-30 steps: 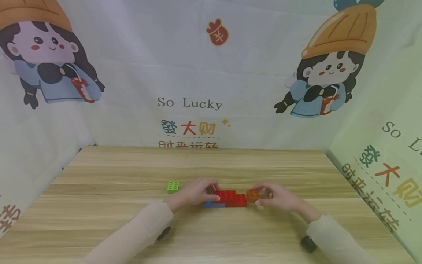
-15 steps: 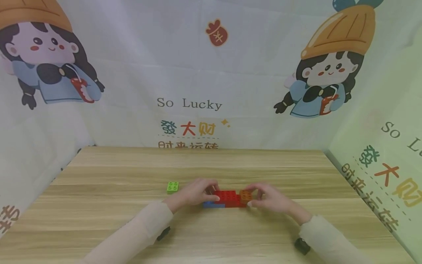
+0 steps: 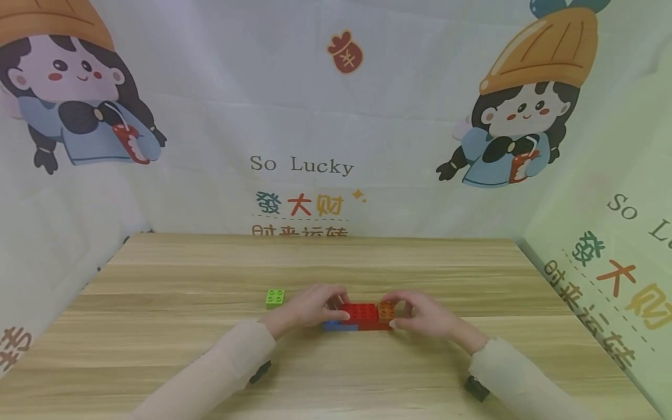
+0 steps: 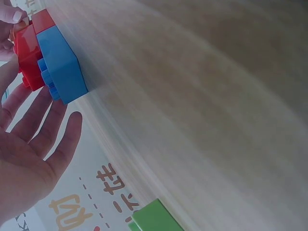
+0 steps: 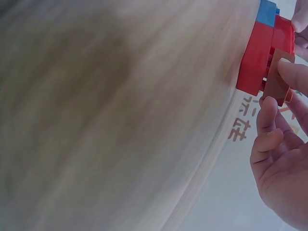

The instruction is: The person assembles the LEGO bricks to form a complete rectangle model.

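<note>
On the wooden table a blue brick (image 3: pixel 340 326) and a lower red brick (image 5: pixel 254 57) stand end to end, bridged by an upper red brick (image 3: pixel 362 311). My left hand (image 3: pixel 314 305) holds the upper red brick by its left part, thumb on the near side; its other fingers spread past the bricks in the left wrist view. Between thumb and fingers, my right hand (image 3: pixel 429 315) pinches an orange-brown brick (image 3: pixel 387 312) over the right end of the lower red one. Studs show in a narrow gap beneath the orange-brown brick in the right wrist view (image 5: pixel 277 79).
A lime-green brick (image 3: pixel 275 298) lies on the table (image 3: pixel 210 291) left of the left hand. Behind the table and at its sides hangs a printed cloth (image 3: pixel 399 175). Dark devices show under both wrists, such as the right wrist device (image 3: pixel 476 388).
My right hand has moved left with the orange-brown brick, from beside the lower red brick to over its right end, close against the upper red brick. The left hand has stayed in place.
</note>
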The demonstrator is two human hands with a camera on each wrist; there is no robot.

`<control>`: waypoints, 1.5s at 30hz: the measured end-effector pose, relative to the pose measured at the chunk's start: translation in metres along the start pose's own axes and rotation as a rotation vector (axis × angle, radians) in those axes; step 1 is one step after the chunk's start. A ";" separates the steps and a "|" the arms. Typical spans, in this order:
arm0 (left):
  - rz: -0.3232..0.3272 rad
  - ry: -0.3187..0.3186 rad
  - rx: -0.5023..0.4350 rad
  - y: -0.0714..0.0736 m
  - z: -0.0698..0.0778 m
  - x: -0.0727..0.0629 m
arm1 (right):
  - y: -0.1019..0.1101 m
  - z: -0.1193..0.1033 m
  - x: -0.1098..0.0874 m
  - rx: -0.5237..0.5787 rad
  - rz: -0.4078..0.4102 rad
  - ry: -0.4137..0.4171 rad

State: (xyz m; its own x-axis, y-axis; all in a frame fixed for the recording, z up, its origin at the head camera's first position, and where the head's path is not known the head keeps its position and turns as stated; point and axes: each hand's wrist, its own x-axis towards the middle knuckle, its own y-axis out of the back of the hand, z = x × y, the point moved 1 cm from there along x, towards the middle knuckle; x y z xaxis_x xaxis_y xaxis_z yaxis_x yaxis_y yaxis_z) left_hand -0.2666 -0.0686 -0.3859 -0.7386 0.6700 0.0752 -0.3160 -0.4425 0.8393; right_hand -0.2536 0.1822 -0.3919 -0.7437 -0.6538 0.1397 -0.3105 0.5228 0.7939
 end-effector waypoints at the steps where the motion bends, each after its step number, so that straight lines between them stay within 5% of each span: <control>1: -0.001 0.001 -0.002 0.000 0.000 0.000 | 0.000 0.000 0.000 -0.001 -0.001 0.008; 19: 0.014 -0.027 -0.029 -0.001 0.001 0.001 | 0.001 -0.007 0.004 -0.087 0.037 -0.026; 45: 0.010 -0.051 -0.055 -0.001 -0.002 0.001 | 0.008 -0.009 0.013 -0.169 -0.011 0.087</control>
State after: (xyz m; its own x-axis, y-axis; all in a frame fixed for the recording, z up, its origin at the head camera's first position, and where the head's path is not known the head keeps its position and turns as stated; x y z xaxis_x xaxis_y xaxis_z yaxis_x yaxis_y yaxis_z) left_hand -0.2682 -0.0681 -0.3877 -0.7108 0.6944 0.1122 -0.3420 -0.4807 0.8074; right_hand -0.2606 0.1726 -0.3781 -0.6843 -0.7078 0.1757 -0.2090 0.4211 0.8826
